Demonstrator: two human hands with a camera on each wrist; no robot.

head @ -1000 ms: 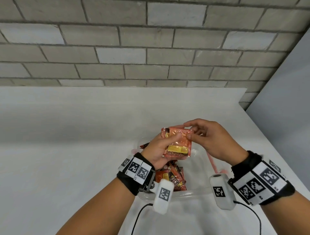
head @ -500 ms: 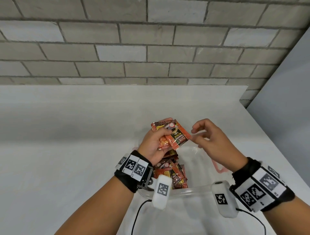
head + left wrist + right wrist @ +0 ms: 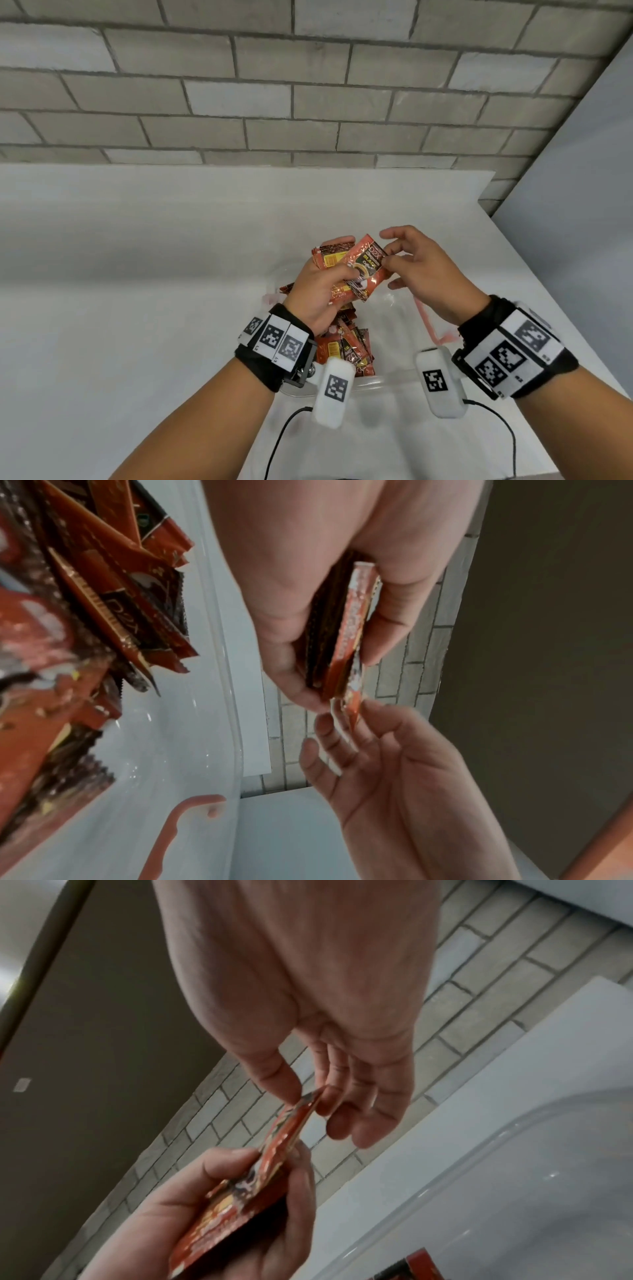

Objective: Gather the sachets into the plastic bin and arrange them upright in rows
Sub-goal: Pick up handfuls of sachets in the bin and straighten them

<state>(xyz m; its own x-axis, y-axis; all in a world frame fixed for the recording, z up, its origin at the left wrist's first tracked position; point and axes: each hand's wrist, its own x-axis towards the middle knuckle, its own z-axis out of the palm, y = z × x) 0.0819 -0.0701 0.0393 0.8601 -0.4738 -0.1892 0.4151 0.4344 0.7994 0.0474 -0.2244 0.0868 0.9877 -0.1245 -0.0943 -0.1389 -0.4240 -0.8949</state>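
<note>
My left hand (image 3: 337,270) holds a small stack of orange-red coffee sachets (image 3: 366,270) above the clear plastic bin (image 3: 387,381). The front sachet sits tilted across the stack. My right hand (image 3: 386,262) pinches that sachet's right corner between thumb and forefinger. The left wrist view shows the stack edge-on (image 3: 346,631) in my left hand's grip, with the right hand's fingertips (image 3: 368,710) at its lower end. In the right wrist view the pinched corner of the sachet (image 3: 291,1129) lies between thumb and finger. More sachets (image 3: 346,349) stand crowded in the bin's left part.
The bin stands on a white table (image 3: 137,325) near its front right. A pink latch (image 3: 428,325) hangs on the bin's right side. A grey brick wall (image 3: 308,102) runs behind the table, and the table's right edge (image 3: 548,291) is close.
Half a second ago my right hand had let go and hung beside the stack. Now it pinches the tilted front sachet's corner. Both hands have risen a little.
</note>
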